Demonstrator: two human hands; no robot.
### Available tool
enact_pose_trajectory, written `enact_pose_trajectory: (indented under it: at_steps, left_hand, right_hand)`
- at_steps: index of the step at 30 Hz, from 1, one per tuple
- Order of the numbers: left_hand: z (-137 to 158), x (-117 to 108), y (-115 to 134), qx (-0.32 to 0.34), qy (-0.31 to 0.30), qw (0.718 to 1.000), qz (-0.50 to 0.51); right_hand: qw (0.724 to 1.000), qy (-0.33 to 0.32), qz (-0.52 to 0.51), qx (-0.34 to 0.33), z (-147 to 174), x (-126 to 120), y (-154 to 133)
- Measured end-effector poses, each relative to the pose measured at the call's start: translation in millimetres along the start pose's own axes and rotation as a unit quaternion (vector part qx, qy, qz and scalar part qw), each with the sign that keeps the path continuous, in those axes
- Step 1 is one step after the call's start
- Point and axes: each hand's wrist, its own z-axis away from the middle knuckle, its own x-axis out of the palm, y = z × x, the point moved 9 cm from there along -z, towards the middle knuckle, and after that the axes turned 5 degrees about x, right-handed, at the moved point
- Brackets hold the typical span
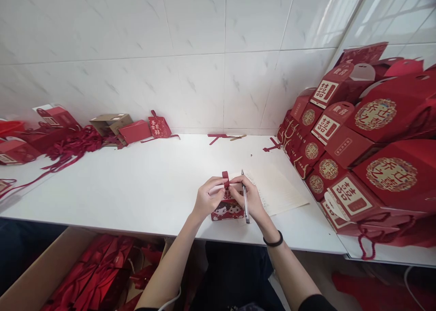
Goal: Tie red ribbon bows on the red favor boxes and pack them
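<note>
A small red gift box (227, 212) with two cartoon faces printed on its front stands near the table's front edge. A dark red strip loop (225, 178) rises from its top. My left hand (207, 198) pinches the top of the box at the base of the loop. From the other side, my right hand (251, 196) closes its thumb and fingertips on the same spot. A clear pen (245, 199) is tucked between my right fingers, pointing down along the box. My fingertips hide the exact grip. Under and beside my right hand lies lined paper (286, 195).
Red gift boxes (391, 172) are stacked high at the right. Along the left wall are a pile of dark red ribbon (81, 142), an open brown carton (111, 122) and more red boxes (158, 125). Loose strips (225, 136) lie at the back. Below left, a cardboard box (47, 268) holds red items.
</note>
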Motion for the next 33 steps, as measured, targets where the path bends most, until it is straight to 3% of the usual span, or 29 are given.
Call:
enact_pose_trajectory:
  at_steps: [8,23,30,33]
  left_hand:
    - [3.7,3.0,-14.9,-0.084,-0.008,0.994,0.07]
    - [5.0,4.7,-14.7,-0.096,0.0,0.995,0.034]
    - [15.8,0.2,-26.4,-0.115,-0.039,0.99,0.065]
    - [35.1,0.2,-43.5,-0.163,-0.079,0.982,0.059]
  right_hand:
    - [0.995,-0.019,-0.07,0.061,2.0,3.9,7.7]
    - [0.994,0.005,-0.113,0.012,1.4,3.4,3.3]
    - [0.996,0.008,-0.081,0.028,4.5,4.1,7.6]
    - [0.994,0.024,-0.108,0.008,5.1,-7.6,8.5]
